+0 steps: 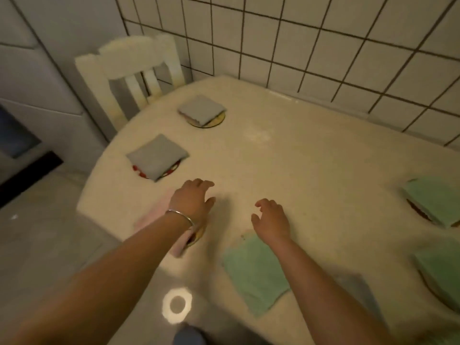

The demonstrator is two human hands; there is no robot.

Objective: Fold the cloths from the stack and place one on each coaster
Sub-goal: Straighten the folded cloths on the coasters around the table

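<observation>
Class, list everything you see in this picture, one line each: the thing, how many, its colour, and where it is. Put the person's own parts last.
Table: one, cream, fills the middle, against the wall.
Grey cloths: two, folded, far left of the table; the farther on a yellow-rimmed coaster, the nearer on a red-patterned coaster.
Green cloths: three; one at the near edge under the right forearm, two at the right edge, each over a dark-rimmed coaster.
Pink cloth: one, near left edge, partly under the left arm, blurred.
Chair: one, white, behind the table's far left.
Tiled wall: white, dark grout, behind.
Bracelet: one, silver, left wrist.
Left hand: open, above the table.
Right hand: open, above the table.
</observation>
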